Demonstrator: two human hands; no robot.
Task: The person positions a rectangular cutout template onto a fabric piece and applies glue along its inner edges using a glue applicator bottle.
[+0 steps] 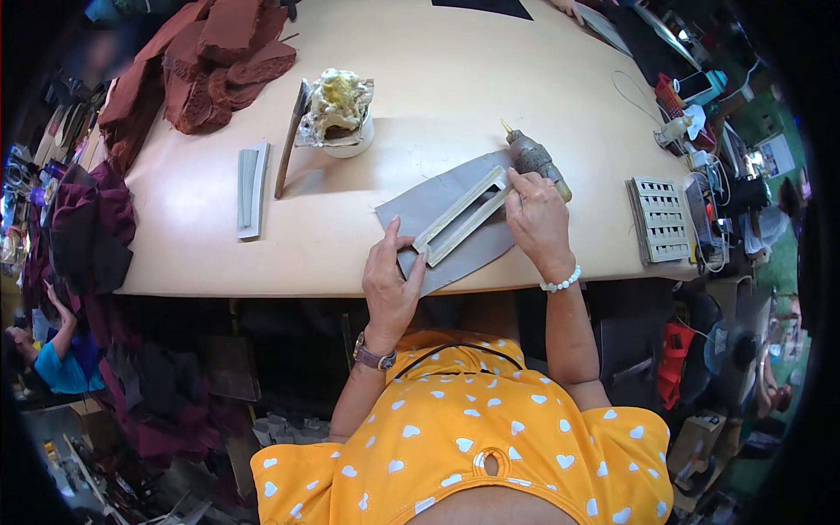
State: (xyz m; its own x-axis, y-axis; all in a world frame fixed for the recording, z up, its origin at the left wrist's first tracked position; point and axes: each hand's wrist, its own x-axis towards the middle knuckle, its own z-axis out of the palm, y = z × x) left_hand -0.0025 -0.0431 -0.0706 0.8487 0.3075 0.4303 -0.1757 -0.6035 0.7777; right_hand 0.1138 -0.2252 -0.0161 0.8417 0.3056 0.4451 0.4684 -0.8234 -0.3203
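A narrow rectangular frame (pixel 457 207) with a long slot lies slantwise over a piece of grey fabric (pixel 420 194) on the table. My left hand (pixel 394 278) grips the frame's lower left end, thumb and index finger at its corner. At the upper right end, my right hand (pixel 535 220) pinches the frame's edge and wears a beaded bracelet at the wrist. Just beyond the right fingers lies a dark, stained bottle (pixel 535 157) with a yellow nozzle. The right fingertips are partly hidden.
A white tub (pixel 357 143) topped with crusted glue has a brown stick (pixel 289 149) leaning beside it. Grey strips (pixel 251 192) lie left. Rust-red fabric (pixel 223 66) is heaped far left. Slotted frames (pixel 661 220) sit right, near cables and a red basket (pixel 669 94). Other people are at the edges.
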